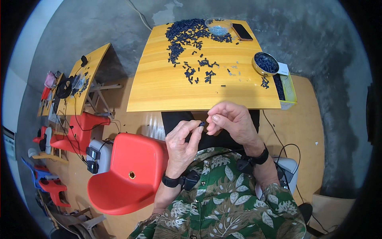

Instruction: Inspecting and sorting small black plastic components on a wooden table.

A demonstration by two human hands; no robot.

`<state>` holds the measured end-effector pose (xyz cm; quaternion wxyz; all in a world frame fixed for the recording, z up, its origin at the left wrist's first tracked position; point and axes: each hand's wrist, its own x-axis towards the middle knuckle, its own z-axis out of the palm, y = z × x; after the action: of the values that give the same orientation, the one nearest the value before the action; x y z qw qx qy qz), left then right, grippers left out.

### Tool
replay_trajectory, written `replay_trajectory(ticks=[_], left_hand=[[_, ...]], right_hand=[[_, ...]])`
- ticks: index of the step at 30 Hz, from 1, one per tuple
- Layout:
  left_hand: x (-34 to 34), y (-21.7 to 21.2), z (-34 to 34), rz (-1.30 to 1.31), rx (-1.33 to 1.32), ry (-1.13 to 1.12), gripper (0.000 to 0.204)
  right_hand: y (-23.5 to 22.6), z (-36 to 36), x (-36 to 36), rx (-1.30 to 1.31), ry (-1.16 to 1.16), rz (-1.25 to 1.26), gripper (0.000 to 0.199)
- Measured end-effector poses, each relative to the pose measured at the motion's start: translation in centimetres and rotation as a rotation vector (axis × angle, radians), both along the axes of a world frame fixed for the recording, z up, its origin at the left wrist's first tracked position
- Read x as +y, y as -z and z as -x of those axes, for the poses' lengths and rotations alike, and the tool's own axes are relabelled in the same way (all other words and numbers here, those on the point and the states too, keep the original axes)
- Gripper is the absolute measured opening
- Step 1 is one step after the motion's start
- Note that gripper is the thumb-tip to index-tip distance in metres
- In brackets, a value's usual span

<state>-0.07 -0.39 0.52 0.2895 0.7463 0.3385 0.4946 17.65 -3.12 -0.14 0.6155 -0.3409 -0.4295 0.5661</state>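
Steadying a black piece (pixel 202 124), apparently, the left hand (pixel 182 140) pinches it. Whether the right hand (pixel 232 124) grips anything, I cannot tell; next calls for fine alignment, I judge.

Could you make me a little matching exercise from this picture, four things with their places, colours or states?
1. Small dark piece
2. Metal bowl
3. Phone
4. Nearest chair

A. Red
B. Filled with dark pieces
C. Pinched by the left hand's fingers
D. Beside the clear bowl on the table

Pairs: 1-C, 2-B, 3-D, 4-A
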Motion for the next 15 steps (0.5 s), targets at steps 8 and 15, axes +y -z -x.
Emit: replay_trajectory(ticks=[8, 15], left_hand=[[0.0, -0.1, -0.1, -0.043, 0.02, 0.004, 0.011], [-0.1, 0.2, -0.2, -0.061, 0.058, 0.009, 0.011]], right_hand=[[1.5, -0.3, 0.4, 0.033, 0.001, -0.095, 0.012], [2.0, 0.3, 0.5, 0.071, -0.025, -0.115, 0.013]])
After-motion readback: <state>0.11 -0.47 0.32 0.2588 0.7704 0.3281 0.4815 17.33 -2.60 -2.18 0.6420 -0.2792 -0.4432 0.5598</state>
